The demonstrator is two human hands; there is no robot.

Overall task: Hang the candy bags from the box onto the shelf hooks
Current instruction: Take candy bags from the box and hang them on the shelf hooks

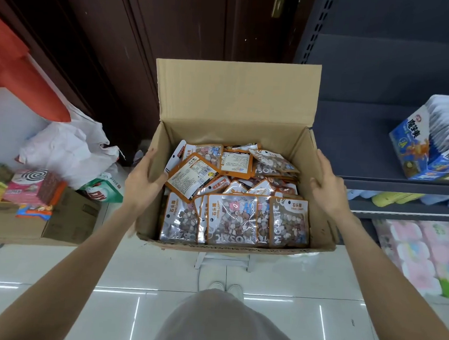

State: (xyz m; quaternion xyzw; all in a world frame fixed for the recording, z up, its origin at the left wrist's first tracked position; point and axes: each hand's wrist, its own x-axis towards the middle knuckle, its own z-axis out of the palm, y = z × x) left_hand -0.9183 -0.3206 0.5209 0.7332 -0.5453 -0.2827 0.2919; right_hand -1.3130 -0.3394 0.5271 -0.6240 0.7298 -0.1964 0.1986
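Right now both hands flank the open brown cardboard box (230, 149): left hand (143, 180) curls over its left wall, right hand (328, 187) lies straight-fingered against the right. Orange-edged clear candy bags (230, 218) fill it. Steady the box, then lift a top bag by its hang hole.

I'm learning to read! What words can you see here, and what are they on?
"STONE CANDY" and "石头糖": front candy bags in the cardboard box.
"MOSAIC": bottom edge of those bags.
Back labels of the flipped bags: too small.
Blue carton on the shelf: characters too blurred.
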